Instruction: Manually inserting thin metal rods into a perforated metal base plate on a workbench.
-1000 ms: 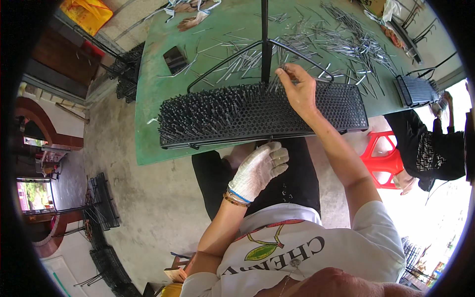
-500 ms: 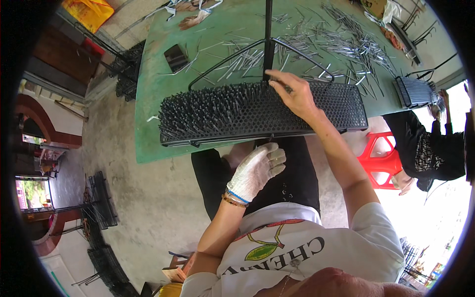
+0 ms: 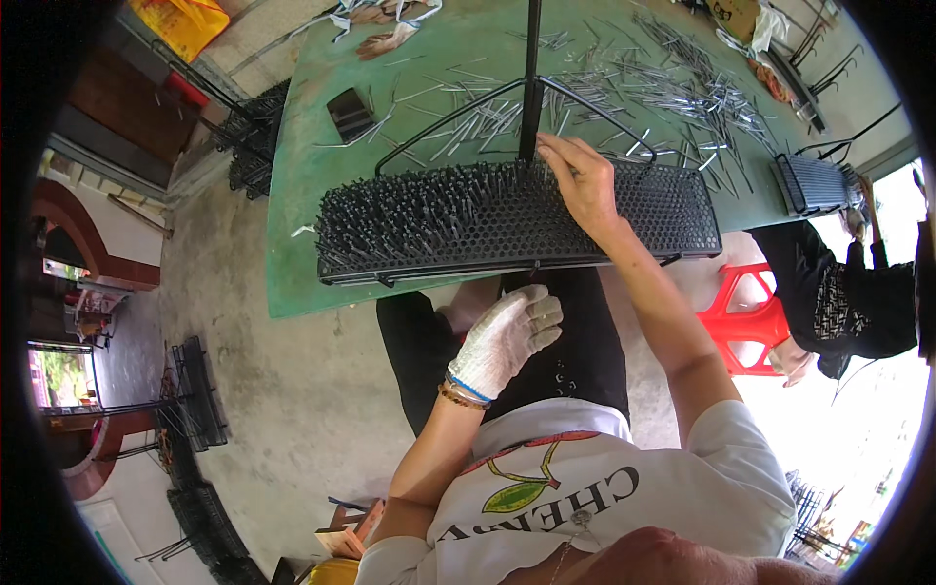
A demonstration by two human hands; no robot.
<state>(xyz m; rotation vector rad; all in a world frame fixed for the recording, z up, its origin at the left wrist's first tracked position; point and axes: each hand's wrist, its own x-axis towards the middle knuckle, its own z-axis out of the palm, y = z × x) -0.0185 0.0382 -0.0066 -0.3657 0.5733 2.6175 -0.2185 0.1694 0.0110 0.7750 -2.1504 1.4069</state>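
The green surface (image 3: 292, 253) carries a black perforated rack (image 3: 517, 219) bristling with metal pins (image 3: 682, 97). The bare right hand (image 3: 583, 180) presses it, fingers bent — any pin held is hidden. The gloved left hand (image 3: 505, 336) hangs loosely curled, empty. A slip could jab fingers.

Long black perforated rack (image 3: 468, 219) bristling with upright metal pins on its left part, lying flat along the green desk's (image 3: 312, 263) near edge, loose silver pins (image 3: 682, 97) scattered beyond
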